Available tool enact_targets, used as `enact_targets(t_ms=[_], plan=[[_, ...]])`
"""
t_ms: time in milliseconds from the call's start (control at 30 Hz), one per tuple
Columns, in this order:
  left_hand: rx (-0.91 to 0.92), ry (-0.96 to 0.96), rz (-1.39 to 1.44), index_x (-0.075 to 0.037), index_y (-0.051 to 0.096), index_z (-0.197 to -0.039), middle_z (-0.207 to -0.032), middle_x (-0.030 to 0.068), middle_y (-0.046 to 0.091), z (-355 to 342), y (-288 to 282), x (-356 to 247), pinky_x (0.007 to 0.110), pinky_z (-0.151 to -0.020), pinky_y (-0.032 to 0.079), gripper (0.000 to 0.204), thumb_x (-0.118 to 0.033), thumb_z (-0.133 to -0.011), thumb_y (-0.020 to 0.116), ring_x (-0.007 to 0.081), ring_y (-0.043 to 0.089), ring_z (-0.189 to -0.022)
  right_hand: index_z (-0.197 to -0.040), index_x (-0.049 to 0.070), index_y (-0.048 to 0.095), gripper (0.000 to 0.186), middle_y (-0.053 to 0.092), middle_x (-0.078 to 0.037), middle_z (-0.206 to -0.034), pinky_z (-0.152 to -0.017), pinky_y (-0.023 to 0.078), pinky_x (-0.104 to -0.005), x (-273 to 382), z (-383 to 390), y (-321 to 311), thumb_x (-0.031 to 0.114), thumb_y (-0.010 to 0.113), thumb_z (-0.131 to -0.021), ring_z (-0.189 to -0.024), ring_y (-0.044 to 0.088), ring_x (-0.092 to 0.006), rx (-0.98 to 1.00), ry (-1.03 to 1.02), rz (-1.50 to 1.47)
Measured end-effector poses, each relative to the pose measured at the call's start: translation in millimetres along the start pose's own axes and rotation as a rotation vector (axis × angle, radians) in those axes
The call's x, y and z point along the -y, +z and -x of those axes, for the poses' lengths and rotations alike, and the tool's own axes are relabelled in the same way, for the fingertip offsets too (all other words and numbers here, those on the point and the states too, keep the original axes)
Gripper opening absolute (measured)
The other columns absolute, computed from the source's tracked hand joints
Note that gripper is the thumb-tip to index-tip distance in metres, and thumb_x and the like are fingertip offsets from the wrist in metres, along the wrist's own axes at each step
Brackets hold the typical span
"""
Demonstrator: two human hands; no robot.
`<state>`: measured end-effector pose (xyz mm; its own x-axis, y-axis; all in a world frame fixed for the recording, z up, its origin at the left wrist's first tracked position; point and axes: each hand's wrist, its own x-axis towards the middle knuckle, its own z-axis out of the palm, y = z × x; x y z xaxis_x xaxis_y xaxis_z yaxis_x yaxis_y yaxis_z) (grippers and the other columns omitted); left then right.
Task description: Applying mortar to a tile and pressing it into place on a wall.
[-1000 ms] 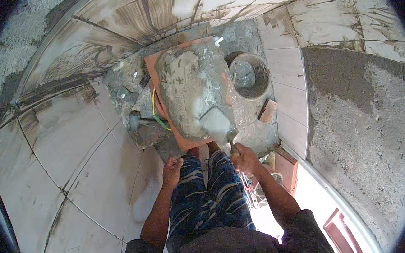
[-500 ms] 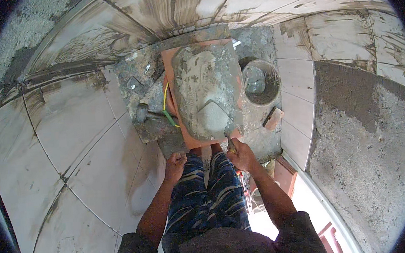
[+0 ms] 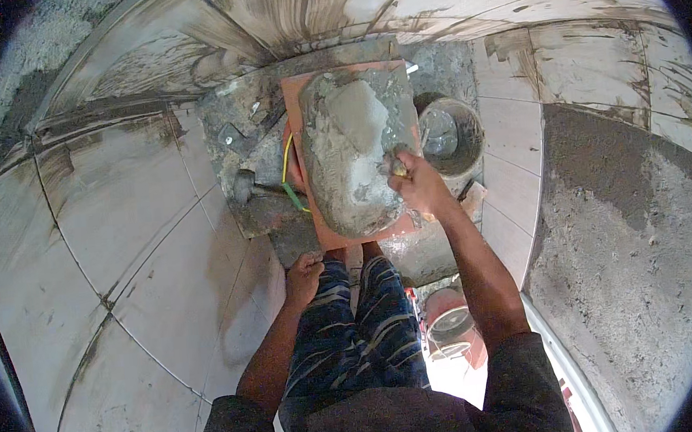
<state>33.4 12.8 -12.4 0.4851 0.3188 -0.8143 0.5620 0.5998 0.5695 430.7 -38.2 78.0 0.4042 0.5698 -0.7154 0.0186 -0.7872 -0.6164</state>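
Note:
My right hand (image 3: 416, 182) grips the handle of a trowel (image 3: 354, 114), whose pale blade lies on a thick bed of wet grey mortar (image 3: 340, 196). The mortar covers most of an orange-terracotta board or large tile (image 3: 294, 94). My left hand (image 3: 304, 276) is closed, fingers curled, just below the board's lower-left corner; what it holds, if anything, I cannot make out.
A mortar bucket (image 3: 469, 133) stands right of the board, near a brick piece (image 3: 473, 198). A mallet (image 3: 245, 187) and a yellow-green cord (image 3: 290, 186) lie left. Smeared tiled walls (image 3: 146, 256) surround me. A red pail (image 3: 447, 314) shows by the bright doorway below.
My right hand has pushed the trowel forward and up across the mortar, from near the board's lower edge to its upper right part. My left hand has moved only slightly.

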Motion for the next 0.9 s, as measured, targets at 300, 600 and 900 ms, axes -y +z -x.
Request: enact_targets(t_ms=[300,600,900], plan=[[-0.01,-0.154,-0.217,0.002,0.057,-0.126,-0.114,0.009,0.066,3.6,4.7,-8.2,0.032,-0.094,0.049,0.036,-0.013,-0.096,0.066,0.0207,0.063,-0.108,-0.126,0.003,0.059,0.047,0.069,-0.013,-0.084,-0.069,0.052,-0.0423,-61.0,58.4,25.3,0.016,0.068,-0.083,-0.073,0.066,-0.0297,-0.22,-0.334,0.258],[0.087,-0.024,-0.144,0.003,0.054,-0.129,-0.121,0.0077,0.06,6.2,-3.3,8.6,0.029,-0.095,0.047,0.036,0.0,-0.094,0.063,0.0176,0.059,-0.106,-0.119,-0.001,0.057,0.04,0.067,-0.028,-0.098,-0.084,0.053,-0.0474,-53.9,34.8,13.7,0.015,0.065,-0.083,-0.093,0.067,-0.0439,-0.212,-0.034,-0.019],[0.049,-0.075,0.001,0.004,0.057,-0.123,-0.115,0.0073,0.06,10.2,13.9,-19.4,0.026,-0.09,0.047,0.03,-0.003,-0.094,0.063,0.0141,0.057,-0.102,-0.119,-0.001,0.061,0.037,0.066,-0.012,-0.093,-0.077,0.051,-0.0352,-45.1,18.9,11.3,0.008,0.064,-0.082,-0.082,0.061,-0.0193,-0.127,-0.136,-0.134]])
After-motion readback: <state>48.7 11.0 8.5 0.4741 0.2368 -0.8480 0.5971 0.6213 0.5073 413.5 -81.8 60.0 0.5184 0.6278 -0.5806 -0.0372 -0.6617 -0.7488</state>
